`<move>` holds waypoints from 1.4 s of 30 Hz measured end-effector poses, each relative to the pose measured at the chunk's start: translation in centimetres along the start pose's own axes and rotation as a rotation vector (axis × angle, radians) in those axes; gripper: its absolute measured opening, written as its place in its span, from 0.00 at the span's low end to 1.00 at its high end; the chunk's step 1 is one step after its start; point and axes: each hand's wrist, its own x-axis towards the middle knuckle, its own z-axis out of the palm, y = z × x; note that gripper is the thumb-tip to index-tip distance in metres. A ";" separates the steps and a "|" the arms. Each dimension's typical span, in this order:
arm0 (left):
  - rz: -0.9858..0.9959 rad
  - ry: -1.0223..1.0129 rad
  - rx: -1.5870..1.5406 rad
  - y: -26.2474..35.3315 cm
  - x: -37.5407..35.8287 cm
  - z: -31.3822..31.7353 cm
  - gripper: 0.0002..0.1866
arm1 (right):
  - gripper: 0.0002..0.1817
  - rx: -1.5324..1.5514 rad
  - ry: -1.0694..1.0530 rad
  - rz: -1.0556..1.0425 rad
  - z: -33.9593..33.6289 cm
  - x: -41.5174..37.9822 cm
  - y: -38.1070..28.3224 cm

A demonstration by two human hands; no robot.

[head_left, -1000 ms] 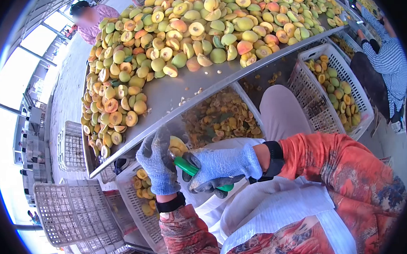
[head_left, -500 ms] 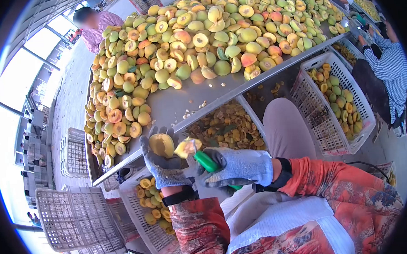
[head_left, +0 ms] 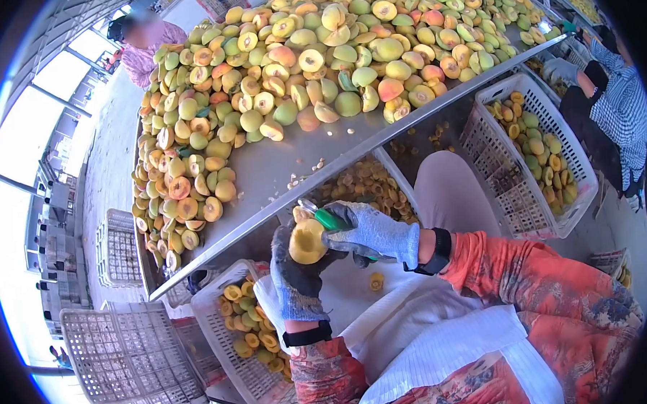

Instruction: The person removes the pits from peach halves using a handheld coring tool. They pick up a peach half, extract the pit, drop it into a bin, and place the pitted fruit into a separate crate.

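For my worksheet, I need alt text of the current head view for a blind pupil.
A person's gloved left hand holds a hollowed fruit half, the right hand a green-handled tool. Beyond, cut fruit lies heaped on a metal table, with fruit-filled crates nearby.

And it's fruit [head_left: 317,61] piled across the surface [head_left: 260,165] ahead, the left crate [head_left: 228,361] holding more on the near side, right crate [head_left: 501,176] too, a knee [head_left: 447,189] between!
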 end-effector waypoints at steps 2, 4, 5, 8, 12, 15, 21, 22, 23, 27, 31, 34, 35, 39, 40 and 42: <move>-0.329 0.223 0.074 0.5 -1.1 -0.3 0.20 | 0.22 -0.227 -0.001 0.073 0.3 -0.7 -1.8; -0.126 0.213 0.315 -1.7 -1.3 -2.1 0.19 | 0.22 -0.444 0.158 -0.556 -0.3 0.2 0.0; 0.171 0.241 0.694 -2.5 -1.2 -2.9 0.21 | 0.23 -0.442 0.228 -0.476 -0.5 -0.4 -1.2; 0.367 0.302 0.766 -3.0 -1.6 -4.9 0.24 | 0.22 -0.828 0.203 -0.170 -2.4 0.1 -1.3; 0.116 0.290 0.104 -2.8 -1.8 -4.9 0.26 | 0.24 -1.104 0.117 -0.344 1.1 -2.1 0.2; 0.258 0.281 0.350 -3.0 -1.5 -3.9 0.27 | 0.23 -1.429 0.144 -0.535 3.1 -2.1 2.6; 0.088 0.283 -0.501 -1.3 -1.3 -1.2 0.21 | 0.20 -1.814 0.187 -0.781 4.1 -2.2 3.8; 0.195 0.305 -0.105 -1.4 -1.7 -0.9 0.21 | 0.18 -1.563 0.124 -0.689 4.3 -2.5 3.9; 0.300 0.322 0.293 -1.2 -2.0 -0.6 0.20 | 0.16 -1.313 0.060 -0.598 4.6 -2.5 3.8; 0.126 0.328 -0.142 0.9 -2.3 -0.8 0.21 | 0.11 -0.619 -0.382 0.101 4.7 -2.4 -2.1; 0.160 0.429 -0.033 3.2 -3.9 -9.3 0.18 | 0.20 -0.327 -0.361 -0.170 2.3 -0.2 -0.4; 0.067 0.525 0.939 4.9 -5.5 -18.2 0.15 | 0.22 -1.551 0.031 -0.519 -1.5 1.0 2.3; 0.188 0.516 1.024 5.1 -4.3 -21.2 0.14 | 0.22 -1.538 0.039 -0.521 -2.2 1.3 2.7; 0.022 0.771 0.871 9.2 5.5 -19.0 0.10 | 0.25 -1.288 0.062 -0.350 -3.3 1.6 2.9; -0.028 0.778 0.982 9.4 8.5 -19.3 0.12 | 0.26 -1.194 0.095 -0.394 -3.4 1.7 2.5; -0.098 0.759 1.537 8.9 14.6 -21.6 0.20 | 0.28 -1.185 0.107 -0.398 -3.8 1.7 1.4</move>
